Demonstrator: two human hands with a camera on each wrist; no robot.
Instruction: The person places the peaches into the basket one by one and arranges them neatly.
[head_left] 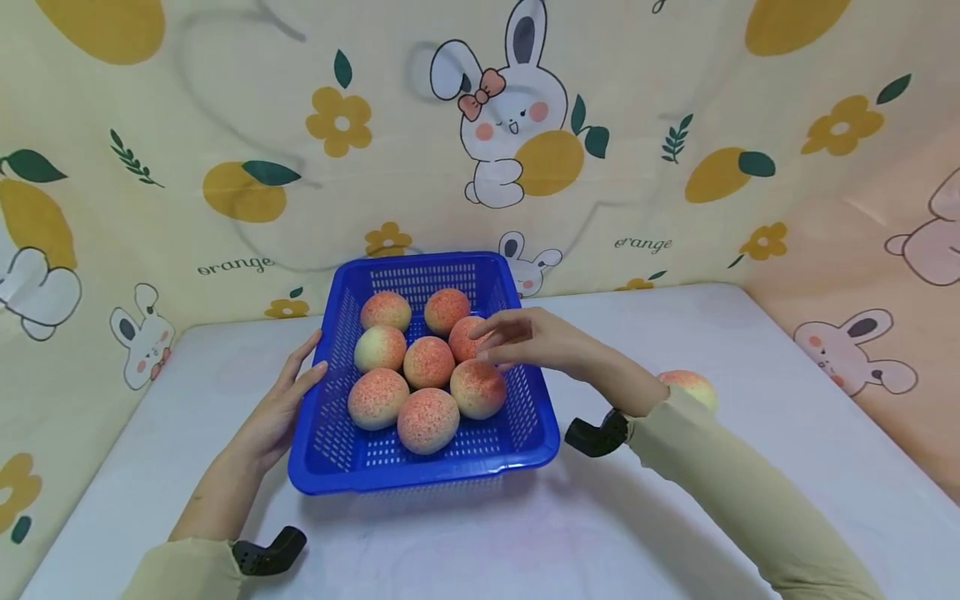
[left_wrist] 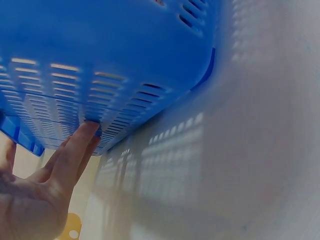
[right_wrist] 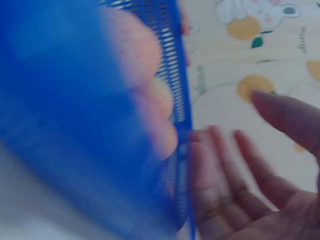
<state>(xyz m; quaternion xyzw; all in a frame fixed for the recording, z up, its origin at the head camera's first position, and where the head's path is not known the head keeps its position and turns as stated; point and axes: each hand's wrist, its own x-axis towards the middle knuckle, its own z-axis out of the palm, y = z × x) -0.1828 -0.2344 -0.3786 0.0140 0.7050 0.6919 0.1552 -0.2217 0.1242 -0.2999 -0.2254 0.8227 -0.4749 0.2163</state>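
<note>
A blue plastic basket (head_left: 423,479) with slotted walls stands on the table and holds several red-speckled peaches (head_left: 428,420). At its left side my left hand (head_left: 285,400) touches the outer wall with extended fingers, the thumb near the rim. In the left wrist view, straight fingers (left_wrist: 75,155) meet the slotted wall. My right hand (head_left: 521,337) hovers over the basket's right side, fingers loosely bent and nothing in them, overlapping the right-hand peaches in the head view. The right wrist view is blurred and shows this hand's fingers spread beside the basket.
Another peach (head_left: 690,386) lies on the white table (head_left: 600,517) to the right, partly hidden behind my right sleeve. A printed cloth (head_left: 630,100) with rabbits and oranges hangs behind the table and along its sides.
</note>
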